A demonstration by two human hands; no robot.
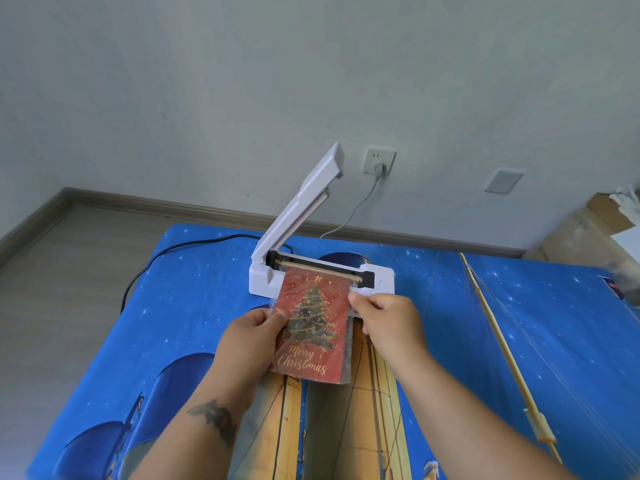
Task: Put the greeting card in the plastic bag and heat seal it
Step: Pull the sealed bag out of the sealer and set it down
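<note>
A red greeting card [313, 327] with a Christmas tree and "Merry Christmas" lies inside a clear plastic bag [349, 341]. The bag's top end rests across the sealing strip of a white heat sealer [377, 280], whose lid [301, 202] stands raised at an angle. My left hand [252, 336] pinches the bag's left edge with the thumb on top. At the upper right edge, my right hand [384, 320] grips the bag.
The sealer sits on a blue starry cloth [173, 323] over the table. A black cable [166, 261] runs off left, and a grey cord [360, 206] goes to a wall socket [378, 161]. A thin bamboo stick [502, 348] lies at the right; a cardboard box [588, 230] stands beyond.
</note>
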